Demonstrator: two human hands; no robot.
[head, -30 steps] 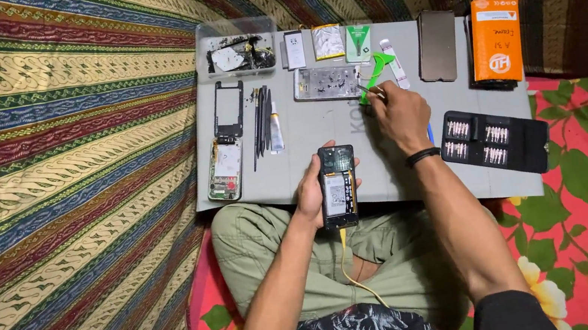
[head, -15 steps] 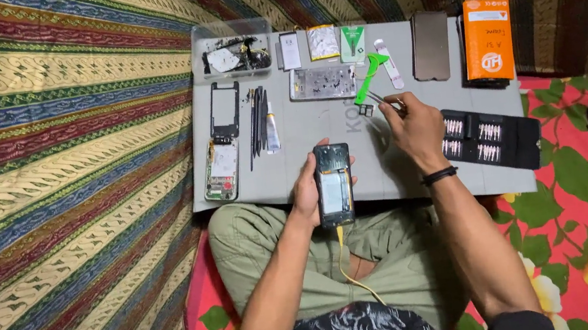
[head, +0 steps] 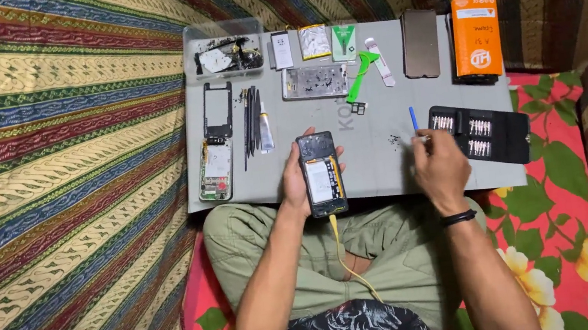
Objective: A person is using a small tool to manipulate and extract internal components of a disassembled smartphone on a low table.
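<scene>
My left hand (head: 295, 181) grips an opened phone (head: 323, 178) with its back cover off, held flat at the near edge of the grey work board (head: 385, 168). A yellow cable (head: 345, 256) hangs from the phone's bottom end down over my lap. My right hand (head: 442, 166) is to the right, fingers pinched on a thin blue-handled tool (head: 413, 118) that points away from me. It rests beside a black case of screwdriver bits (head: 483, 134), which lies open at the board's right edge.
On the board lie a green plastic pry tool (head: 361, 73), a stripped phone frame (head: 217, 111), a second opened phone (head: 216, 169), several black tools (head: 251, 117), a clear parts box (head: 222, 53), a dark phone panel (head: 420, 42) and an orange box (head: 477, 46). Striped cloth surrounds everything.
My right hand has come back from the green pry tool at the far side, moving right and nearer to stop beside the bit case. The left hand and phone have stayed put.
</scene>
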